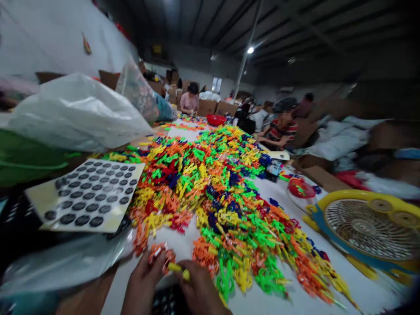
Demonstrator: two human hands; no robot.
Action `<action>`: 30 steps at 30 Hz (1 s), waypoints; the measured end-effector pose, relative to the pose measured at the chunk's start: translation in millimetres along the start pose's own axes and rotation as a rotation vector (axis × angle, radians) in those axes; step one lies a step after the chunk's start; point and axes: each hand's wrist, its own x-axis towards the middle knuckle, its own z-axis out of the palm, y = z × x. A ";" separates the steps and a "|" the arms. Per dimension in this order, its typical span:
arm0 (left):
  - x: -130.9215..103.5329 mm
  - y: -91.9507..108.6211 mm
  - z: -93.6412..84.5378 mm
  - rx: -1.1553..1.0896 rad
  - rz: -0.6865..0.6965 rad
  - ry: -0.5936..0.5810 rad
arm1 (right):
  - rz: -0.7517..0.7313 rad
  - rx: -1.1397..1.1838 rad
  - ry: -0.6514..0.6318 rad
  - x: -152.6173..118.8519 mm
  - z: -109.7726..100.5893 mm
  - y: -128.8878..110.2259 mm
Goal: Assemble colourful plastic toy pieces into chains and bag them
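Observation:
At the bottom of the head view my left hand (144, 280) is closed around an orange plastic piece (161, 253). Just beside it, my right hand (200, 284) grips a yellow plastic stick (177, 267) that points toward the orange piece; whether the two touch I cannot tell. Directly beyond both hands spreads a big heap of small plastic pieces (187, 175) in orange, yellow, green, red and dark blue. Their exact kind is too blurred to make out. Below the hands is part of a black perforated crate (169, 302).
A sheet of round dark stickers (95, 192) lies at left, near a clear plastic bag (78, 109) and a green tub (29, 157). On the right stands a yellow and blue fan (364, 227). Farther back are a red basin (215, 120) and several people seated around the white table (367, 288).

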 end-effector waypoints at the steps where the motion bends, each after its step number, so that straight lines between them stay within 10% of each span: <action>1: -5.9 6.2 6.1 -0.109 -0.082 0.032 | 0.032 0.049 -0.007 -3.3 -5.3 -6.6; 13: -23.3 16.2 27.9 -0.440 -0.146 0.049 | 0.143 0.072 -0.013 -12.7 -12.4 -19.5; 23: -23.4 12.5 28.5 -0.350 -0.082 0.020 | 0.331 0.410 -0.152 -9.3 -16.7 -18.8; 30: -37.9 16.6 28.8 0.101 0.089 0.118 | 0.532 0.799 -0.158 -7.6 -9.8 -31.4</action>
